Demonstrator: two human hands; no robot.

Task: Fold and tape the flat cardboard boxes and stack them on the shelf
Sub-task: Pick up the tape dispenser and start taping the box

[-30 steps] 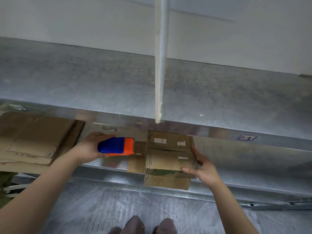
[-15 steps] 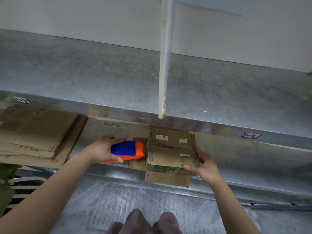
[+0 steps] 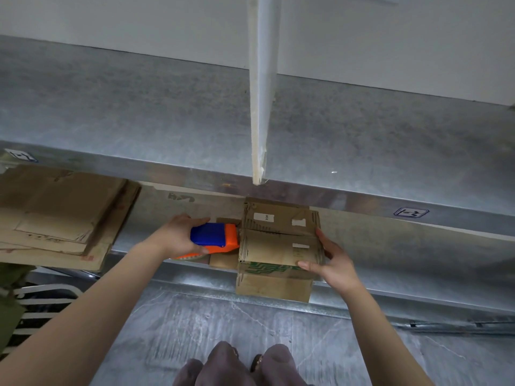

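**Box held at the shelf edge, tape dispenser against its left side**

One folded cardboard box (image 3: 278, 246) sits at the front edge of the lower metal shelf (image 3: 418, 246), just under the lip of the upper shelf (image 3: 139, 121). It is plain brown and creased. Its two top flaps meet in a seam across the middle, and green print runs along the near face. Three white labels show on top, and one of them reads "100". A brown flap sticks out low on its left side.

The left hand (image 3: 178, 238) grips one tape dispenser (image 3: 214, 238), blue with an orange body, its fingers wrapped over the blue part. The orange end touches the box's left side. The right hand (image 3: 331, 263) clasps the box's near right corner, with the thumb laid on the top edge and the fingers along the right side.

To the left lies one stack of flat cardboard (image 3: 61, 215) on the same lower shelf. The number of sheets in it cannot be told, and the frame cuts it off. One white post (image 3: 260, 93) stands on the upper shelf. Two tags (image 3: 411, 212) are stuck to that shelf's front lip, and their marks are hard to read.

The far end of the box is hidden under the upper shelf. The tape roll is mostly covered by the left hand. Two feet (image 3: 237, 366) are cropped at the bottom edge.
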